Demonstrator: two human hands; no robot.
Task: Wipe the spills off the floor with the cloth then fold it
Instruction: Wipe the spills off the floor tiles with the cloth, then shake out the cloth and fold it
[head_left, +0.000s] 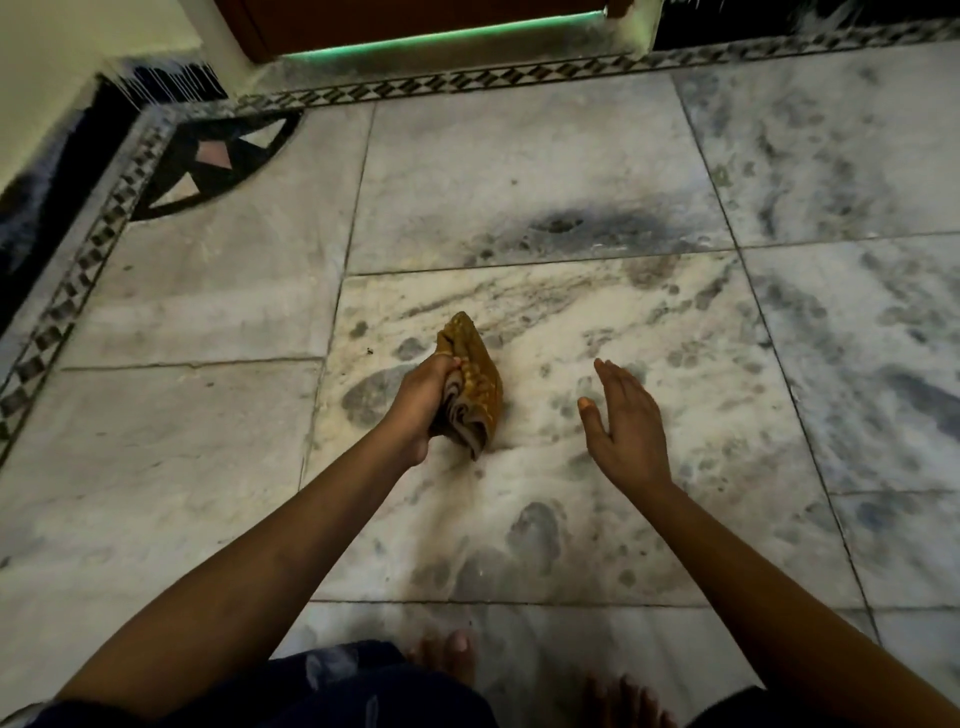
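A mustard-yellow patterned cloth (475, 379) is bunched into folded layers just above the marble floor (597, 322) in the middle of the view. My left hand (421, 402) grips the cloth along its left side, fingers curled round the layers. My right hand (626, 421) hovers to the right of the cloth, apart from it, with straight fingers and the palm facing left. A dark smudge (561, 228) marks the tile beyond the cloth; whether it is a spill or marble veining I cannot tell.
My bare feet (452, 660) stand at the bottom edge, close to my dark clothing. A black-and-white patterned border (467, 83) runs along the far side and left. A wooden door (415, 21) with a lit gap sits at the top.
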